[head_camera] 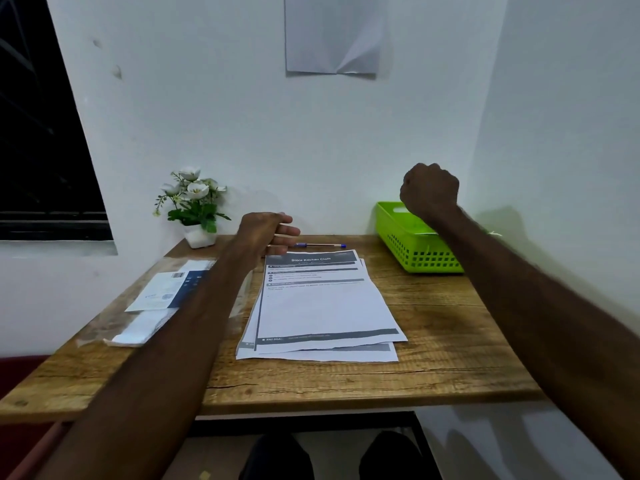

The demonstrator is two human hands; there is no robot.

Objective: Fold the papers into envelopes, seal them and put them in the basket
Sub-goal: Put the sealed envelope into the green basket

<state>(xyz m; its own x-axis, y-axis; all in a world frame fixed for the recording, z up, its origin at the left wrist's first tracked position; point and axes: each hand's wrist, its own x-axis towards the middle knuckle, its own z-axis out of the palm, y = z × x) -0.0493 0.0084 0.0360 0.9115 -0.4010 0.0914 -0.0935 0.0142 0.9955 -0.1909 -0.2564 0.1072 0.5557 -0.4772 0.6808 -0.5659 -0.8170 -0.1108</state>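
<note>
Left hand: fingers extended and loosely apart, holding nothing, hovering over the far edge of the counter, just above the top of the papers. Right hand: fingers curled tight into a fist, nothing visible inside it, raised over the near end of the basket.

Papers: small stack of printed sheets, unfolded, flat at the middle of the counter, edges slightly fanned. Basket: green plastic, perforated sides, at the far right corner of the counter; a bit of white shows inside, cannot tell what.

A pen with blue cap lies just beyond the papers. Under the left forearm, a clear plastic packet with white and blue contents. Potted white flowers at the far left corner. A paper sheet hangs on the wall.
</note>
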